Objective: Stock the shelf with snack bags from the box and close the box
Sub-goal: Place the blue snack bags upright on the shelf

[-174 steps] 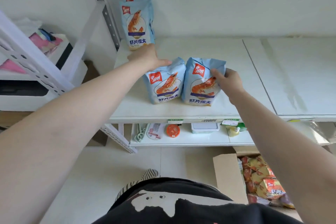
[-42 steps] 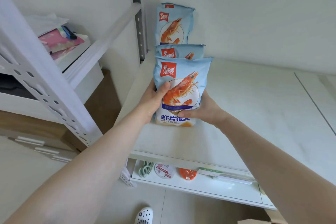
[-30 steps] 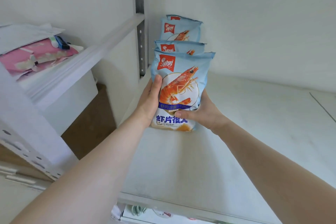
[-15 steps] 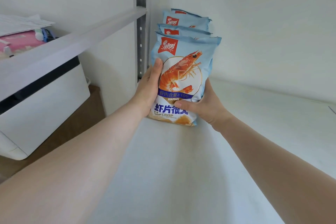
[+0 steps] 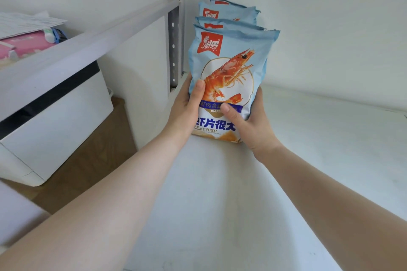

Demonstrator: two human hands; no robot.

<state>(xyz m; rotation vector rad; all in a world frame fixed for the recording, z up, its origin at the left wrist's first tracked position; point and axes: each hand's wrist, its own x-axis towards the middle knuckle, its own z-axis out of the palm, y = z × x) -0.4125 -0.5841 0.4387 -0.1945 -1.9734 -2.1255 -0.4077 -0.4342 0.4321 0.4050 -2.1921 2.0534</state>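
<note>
Head view: we grip front snack bag [image 5: 229,72] upright between left hand [image 5: 185,110] and right hand [image 5: 253,123], thumbs across face; row of bags [image 5: 229,13] directly behind, toward shelf [image 5: 220,193] back corner.

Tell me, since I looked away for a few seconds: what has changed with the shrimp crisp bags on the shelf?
The two bags that stood side by side mid-shelf now stand in a row before the third, by the post. Both hands, left and right, have pushed the front bag back against them. Both still grip it.
</note>
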